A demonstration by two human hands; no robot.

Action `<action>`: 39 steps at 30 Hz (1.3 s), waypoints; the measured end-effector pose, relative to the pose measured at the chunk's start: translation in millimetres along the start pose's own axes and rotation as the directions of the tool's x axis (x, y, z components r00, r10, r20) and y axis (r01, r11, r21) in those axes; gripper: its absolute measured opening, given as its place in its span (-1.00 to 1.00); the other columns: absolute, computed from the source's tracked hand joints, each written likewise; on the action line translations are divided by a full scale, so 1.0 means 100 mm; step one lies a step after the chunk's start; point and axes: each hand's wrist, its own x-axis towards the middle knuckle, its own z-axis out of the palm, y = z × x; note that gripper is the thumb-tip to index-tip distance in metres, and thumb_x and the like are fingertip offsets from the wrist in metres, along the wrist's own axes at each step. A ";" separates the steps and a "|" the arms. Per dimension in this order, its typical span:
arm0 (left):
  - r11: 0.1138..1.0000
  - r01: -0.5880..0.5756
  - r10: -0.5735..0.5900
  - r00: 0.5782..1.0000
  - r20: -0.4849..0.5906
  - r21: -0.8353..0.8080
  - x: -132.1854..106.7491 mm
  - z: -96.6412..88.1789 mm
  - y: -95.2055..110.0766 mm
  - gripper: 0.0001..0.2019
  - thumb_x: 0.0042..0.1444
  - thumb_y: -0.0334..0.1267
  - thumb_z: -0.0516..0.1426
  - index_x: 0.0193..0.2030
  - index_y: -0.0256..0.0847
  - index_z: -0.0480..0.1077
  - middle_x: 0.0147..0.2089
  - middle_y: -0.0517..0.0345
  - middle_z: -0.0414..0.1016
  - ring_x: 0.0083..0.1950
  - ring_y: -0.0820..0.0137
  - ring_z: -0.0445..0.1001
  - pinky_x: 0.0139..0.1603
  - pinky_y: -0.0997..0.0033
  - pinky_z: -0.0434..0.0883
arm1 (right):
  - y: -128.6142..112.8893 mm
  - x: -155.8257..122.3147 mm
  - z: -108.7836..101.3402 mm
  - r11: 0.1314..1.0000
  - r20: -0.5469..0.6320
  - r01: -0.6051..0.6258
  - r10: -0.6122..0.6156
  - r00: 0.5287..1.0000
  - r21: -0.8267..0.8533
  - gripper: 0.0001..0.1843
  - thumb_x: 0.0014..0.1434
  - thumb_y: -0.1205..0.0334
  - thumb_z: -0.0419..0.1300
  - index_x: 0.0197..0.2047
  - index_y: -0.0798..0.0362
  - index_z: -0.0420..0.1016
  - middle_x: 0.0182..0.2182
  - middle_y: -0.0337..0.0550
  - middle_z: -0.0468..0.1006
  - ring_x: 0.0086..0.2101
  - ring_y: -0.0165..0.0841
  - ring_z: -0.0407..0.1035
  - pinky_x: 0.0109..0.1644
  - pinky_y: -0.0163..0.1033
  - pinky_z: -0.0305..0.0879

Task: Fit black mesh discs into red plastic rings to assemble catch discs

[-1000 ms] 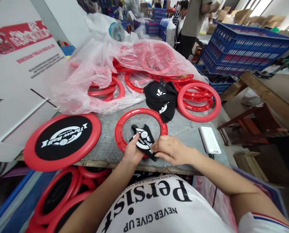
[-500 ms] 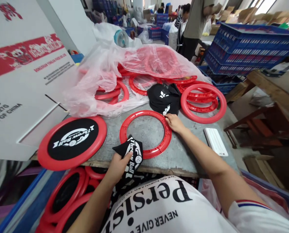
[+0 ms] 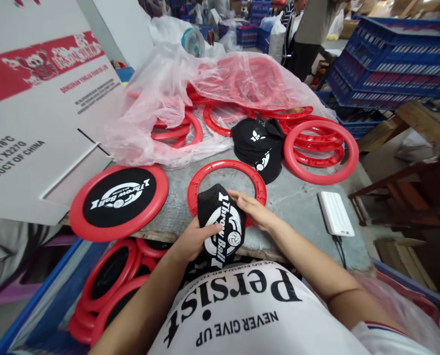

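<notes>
A black cloth cover printed "Throw Ball" hangs over the near table edge, held up between both hands. My left hand pinches its lower left edge. My right hand grips its upper right edge, fingers curled onto the cloth. Just behind the cloth lies an empty red plastic ring flat on the grey table. A finished red disc with a black printed centre lies to the left.
A pile of black covers and stacked red rings sit behind; more rings lie under a clear plastic bag. A white power bank lies right. Finished discs sit below left. Cardboard box left, blue crates right, a person stands behind.
My right hand came back from the far rim of the ring to the cloth. Both hands now hold the cover spread open, higher and more to the right than before.
</notes>
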 end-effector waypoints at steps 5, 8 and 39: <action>0.979 -0.128 0.109 0.986 0.125 0.161 -0.03 -0.09 -0.01 -0.46 -0.08 -0.11 0.47 0.05 -0.20 0.57 -0.07 0.03 0.70 0.00 0.12 0.63 0.11 0.15 0.54 | -0.09 -0.19 0.07 0.977 -0.076 -0.046 0.063 0.995 0.206 -0.54 -0.12 -0.08 0.56 -0.25 -0.01 0.58 -0.34 -0.26 0.63 -0.32 -0.33 0.49 -0.09 -0.19 0.43; 0.969 -0.144 0.101 0.972 0.214 0.199 -0.14 -0.18 -0.02 -0.56 -0.05 -0.12 0.46 -0.03 -0.22 0.60 -0.10 0.03 0.70 0.00 0.16 0.63 0.11 0.23 0.51 | -0.24 -0.41 0.03 0.998 -0.159 0.037 -0.030 0.987 0.043 -0.63 0.00 -0.05 0.50 -0.36 -0.02 0.49 -0.46 -0.35 0.50 -0.44 -0.42 0.35 -0.30 -0.29 0.32; 0.563 -0.448 0.238 0.893 0.383 0.694 0.30 0.29 0.91 -0.70 0.27 -0.21 0.12 0.09 -0.06 0.54 -0.10 0.18 0.67 -0.09 0.29 0.61 -0.01 0.30 0.53 | -1.10 0.17 -0.10 0.877 0.145 0.072 -0.003 0.989 -0.475 -0.78 0.21 0.11 0.28 -0.35 0.02 0.36 -0.54 -0.40 0.37 -0.50 -0.49 0.21 -0.40 -0.35 0.13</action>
